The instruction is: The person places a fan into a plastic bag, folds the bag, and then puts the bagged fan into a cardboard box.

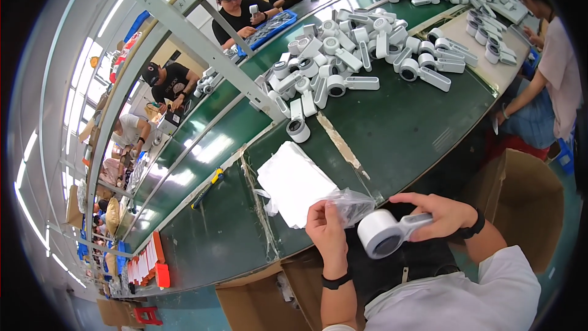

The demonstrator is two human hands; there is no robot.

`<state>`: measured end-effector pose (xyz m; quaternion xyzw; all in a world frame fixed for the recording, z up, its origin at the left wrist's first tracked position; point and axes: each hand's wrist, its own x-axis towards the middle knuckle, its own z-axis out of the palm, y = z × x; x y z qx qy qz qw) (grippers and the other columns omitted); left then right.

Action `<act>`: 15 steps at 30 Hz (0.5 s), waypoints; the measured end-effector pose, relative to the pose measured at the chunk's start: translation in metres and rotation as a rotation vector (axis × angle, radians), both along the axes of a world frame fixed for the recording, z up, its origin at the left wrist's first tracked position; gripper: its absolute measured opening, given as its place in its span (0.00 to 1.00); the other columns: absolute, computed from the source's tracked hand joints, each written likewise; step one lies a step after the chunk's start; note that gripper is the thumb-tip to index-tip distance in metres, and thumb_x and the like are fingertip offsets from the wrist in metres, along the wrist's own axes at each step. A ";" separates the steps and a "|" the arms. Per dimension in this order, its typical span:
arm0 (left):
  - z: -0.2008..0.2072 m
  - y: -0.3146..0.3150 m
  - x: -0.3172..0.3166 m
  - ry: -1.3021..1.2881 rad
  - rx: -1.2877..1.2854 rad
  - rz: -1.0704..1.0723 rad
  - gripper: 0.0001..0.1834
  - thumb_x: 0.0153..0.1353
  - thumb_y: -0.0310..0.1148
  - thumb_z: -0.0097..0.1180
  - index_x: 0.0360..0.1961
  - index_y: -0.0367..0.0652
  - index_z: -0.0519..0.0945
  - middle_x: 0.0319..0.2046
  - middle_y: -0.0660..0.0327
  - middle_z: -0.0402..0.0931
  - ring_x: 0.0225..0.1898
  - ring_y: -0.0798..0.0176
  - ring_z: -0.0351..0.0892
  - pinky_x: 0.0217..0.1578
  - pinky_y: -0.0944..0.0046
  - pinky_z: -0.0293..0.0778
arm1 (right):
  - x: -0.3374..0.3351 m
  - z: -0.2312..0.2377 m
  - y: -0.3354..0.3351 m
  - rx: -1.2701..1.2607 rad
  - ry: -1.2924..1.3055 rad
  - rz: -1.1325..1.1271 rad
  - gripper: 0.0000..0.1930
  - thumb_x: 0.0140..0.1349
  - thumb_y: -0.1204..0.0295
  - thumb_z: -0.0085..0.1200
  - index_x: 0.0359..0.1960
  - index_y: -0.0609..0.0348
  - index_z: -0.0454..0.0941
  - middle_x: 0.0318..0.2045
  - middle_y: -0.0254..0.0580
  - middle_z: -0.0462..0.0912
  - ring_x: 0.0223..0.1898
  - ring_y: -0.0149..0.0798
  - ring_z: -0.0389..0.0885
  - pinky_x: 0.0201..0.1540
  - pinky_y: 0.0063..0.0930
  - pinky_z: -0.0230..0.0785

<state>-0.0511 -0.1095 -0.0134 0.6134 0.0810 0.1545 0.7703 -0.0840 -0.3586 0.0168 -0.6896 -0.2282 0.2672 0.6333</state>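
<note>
Fingers (411,198) of the right hand (451,216) grip a white device (375,225) by its handle, holding it at the near edge of the green tabletop (217,242). Its drum-like head has a smooth white side and a dark grey disc; the handle looks pale grey. The left hand's (327,231) fingers pinch a clear plastic bag (355,204) just left of it.

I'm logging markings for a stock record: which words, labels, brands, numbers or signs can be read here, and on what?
None can be read.
Black T-shirt across the bench: pale lettering, too small and blurred.
Dark cap above it: a pale mark, too small.
White-and-grey device in the right hand: no text discernible.
White stack: no print discernible.
</note>
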 end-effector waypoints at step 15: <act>0.023 0.014 -0.012 -0.322 0.635 -0.205 0.05 0.54 0.19 0.62 0.33 0.34 0.80 0.29 0.61 0.75 0.28 0.69 0.74 0.34 0.72 0.70 | 0.023 -0.022 0.047 -0.055 0.166 -0.118 0.33 0.63 0.68 0.54 0.71 0.40 0.57 0.30 0.31 0.78 0.25 0.24 0.72 0.29 0.19 0.70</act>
